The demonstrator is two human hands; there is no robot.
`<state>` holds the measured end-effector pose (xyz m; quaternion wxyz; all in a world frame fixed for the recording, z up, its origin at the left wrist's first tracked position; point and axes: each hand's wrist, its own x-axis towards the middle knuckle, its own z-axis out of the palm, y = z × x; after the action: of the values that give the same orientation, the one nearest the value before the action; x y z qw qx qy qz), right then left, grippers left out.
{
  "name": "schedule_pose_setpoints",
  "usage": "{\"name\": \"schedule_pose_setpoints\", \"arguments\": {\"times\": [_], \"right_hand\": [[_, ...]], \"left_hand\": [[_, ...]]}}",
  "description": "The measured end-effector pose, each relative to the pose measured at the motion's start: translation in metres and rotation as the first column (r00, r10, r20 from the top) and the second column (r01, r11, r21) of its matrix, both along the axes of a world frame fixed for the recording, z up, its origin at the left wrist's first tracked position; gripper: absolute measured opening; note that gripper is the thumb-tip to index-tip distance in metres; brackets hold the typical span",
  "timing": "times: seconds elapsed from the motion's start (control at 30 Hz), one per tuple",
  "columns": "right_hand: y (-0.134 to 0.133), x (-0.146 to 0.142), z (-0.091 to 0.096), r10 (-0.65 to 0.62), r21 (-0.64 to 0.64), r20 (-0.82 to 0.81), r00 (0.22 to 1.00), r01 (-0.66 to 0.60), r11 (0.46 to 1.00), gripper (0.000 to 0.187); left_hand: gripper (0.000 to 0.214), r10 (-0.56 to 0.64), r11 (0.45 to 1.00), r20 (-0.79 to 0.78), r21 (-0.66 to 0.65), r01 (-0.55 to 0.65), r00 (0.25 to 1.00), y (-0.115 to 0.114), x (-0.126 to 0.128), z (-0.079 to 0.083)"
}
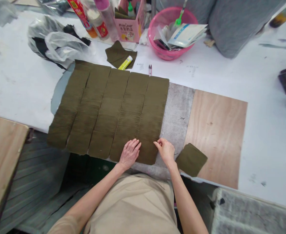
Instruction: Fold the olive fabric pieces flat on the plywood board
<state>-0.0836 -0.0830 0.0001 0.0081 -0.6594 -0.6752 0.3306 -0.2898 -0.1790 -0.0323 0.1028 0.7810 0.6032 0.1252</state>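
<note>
Several columns of overlapping olive-green fabric pieces lie side by side on a grey board, their layered edges making fine ridges across the middle. My left hand rests palm down on the near end of the two rightmost columns, fingers stretched out. At the right edge of the last column, my right hand has thumb and forefinger pinched together on the border of a fabric piece. Just right of that hand, a loose olive fabric stack lies partly on a plywood board; its thickness is unclear.
Behind the columns are a yellow glue stick on fabric scraps, a small pointed pink object, a pink basin, a pink box and a plastic bag. The grey board meets the plywood board.
</note>
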Motion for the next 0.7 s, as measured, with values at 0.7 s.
{"name": "schedule_pose_setpoints", "arguments": {"times": [0.7], "right_hand": [[-0.011, -0.016, 0.003, -0.043, 0.136, 0.133, 0.990, 0.025, 0.990, 0.012]], "left_hand": [[0.050, -0.011, 0.996, -0.050, 0.092, 0.016, 0.999, 0.006, 0.005, 0.009]]}}
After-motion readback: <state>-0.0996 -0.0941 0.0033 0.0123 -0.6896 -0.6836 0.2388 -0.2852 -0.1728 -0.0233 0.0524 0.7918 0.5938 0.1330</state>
